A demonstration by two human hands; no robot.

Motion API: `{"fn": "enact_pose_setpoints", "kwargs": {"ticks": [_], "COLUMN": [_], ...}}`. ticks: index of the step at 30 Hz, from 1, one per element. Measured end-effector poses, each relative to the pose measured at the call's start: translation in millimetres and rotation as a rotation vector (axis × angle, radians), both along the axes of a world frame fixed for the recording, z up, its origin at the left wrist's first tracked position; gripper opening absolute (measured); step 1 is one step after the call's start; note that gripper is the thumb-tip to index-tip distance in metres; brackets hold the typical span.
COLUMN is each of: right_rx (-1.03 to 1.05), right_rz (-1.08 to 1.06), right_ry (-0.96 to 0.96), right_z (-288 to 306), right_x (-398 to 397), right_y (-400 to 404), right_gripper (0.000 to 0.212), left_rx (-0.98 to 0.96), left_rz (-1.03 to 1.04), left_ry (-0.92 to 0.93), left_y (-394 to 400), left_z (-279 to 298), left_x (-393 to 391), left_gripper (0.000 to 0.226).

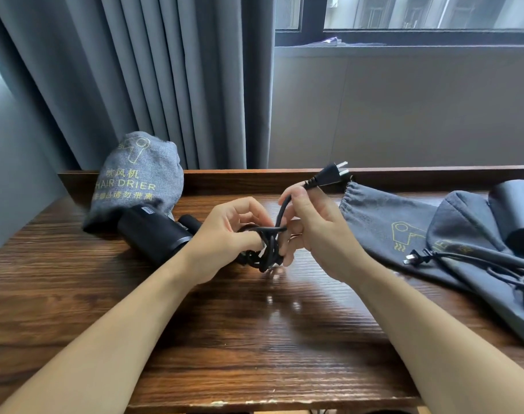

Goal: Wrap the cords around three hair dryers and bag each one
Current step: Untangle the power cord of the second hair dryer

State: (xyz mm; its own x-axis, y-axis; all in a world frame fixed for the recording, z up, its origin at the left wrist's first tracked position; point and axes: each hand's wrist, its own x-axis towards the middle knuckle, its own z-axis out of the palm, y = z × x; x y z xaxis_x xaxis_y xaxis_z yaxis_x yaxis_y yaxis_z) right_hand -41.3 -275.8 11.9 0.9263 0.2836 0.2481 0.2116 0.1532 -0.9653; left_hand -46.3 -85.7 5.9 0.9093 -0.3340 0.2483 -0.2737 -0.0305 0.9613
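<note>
The cord (pixel 280 218) is pinched near its plug (pixel 329 174) by the right hand (pixel 311 231); coiled loops just beside are held by the left hand (pixel 227 234).

Dark wood-grain tabletop (pixel 254 339) with raised back ledge; grey pleated curtain (pixel 153 79) behind at left; dark-framed window (pixel 404 34) above pale wall (pixel 404 115) at right.

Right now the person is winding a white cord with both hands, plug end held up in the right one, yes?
Not quite: the cord is black, not white. The head view shows both hands on it, the left hand holding the coiled loops and the right hand holding the plug end up.
</note>
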Motion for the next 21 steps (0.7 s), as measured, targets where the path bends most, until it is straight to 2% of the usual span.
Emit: {"fn": "enact_pose_setpoints", "kwargs": {"ticks": [2, 3, 5, 7, 11, 15, 18, 21], "right_rx": [0.059, 0.086, 0.064, 0.029, 0.024, -0.109, -0.201, -0.187], "right_rz": [0.160, 0.200, 0.147, 0.076, 0.065, 0.099, -0.048, -0.209], "right_ry": [0.001, 0.008, -0.004, -0.050, -0.065, -0.096, -0.212, -0.295], "right_z": [2, 2, 0, -3, -5, -7, -10, -11], "right_x": [-1, 0, 2, 1, 0, -1, -2, 1], "right_y": [-5, -6, -7, -3, -3, -3, 1, 3], "right_gripper": [0.015, 0.029, 0.053, 0.064, 0.067, 0.070, 0.070, 0.086], "left_rx": [-0.102, -0.152, -0.173, -0.122, -0.086, -0.036, 0.001, -0.032], "left_rz": [0.030, 0.041, 0.032, -0.005, -0.067, -0.116, -0.052, 0.006], "left_ry": [0.028, 0.049, 0.072, 0.080, 0.107, 0.080, 0.031, 0.008], "left_y": [1, 1, 1, 1, 4, 6, 2, 3], "left_z": [-1, -1, -1, 2, 5, 3, 1, 3], "left_x": [2, 3, 5, 4, 2, 0, 1, 4], "left_gripper": [0.019, 0.019, 0.020, 0.022, 0.020, 0.022, 0.031, 0.025]}}
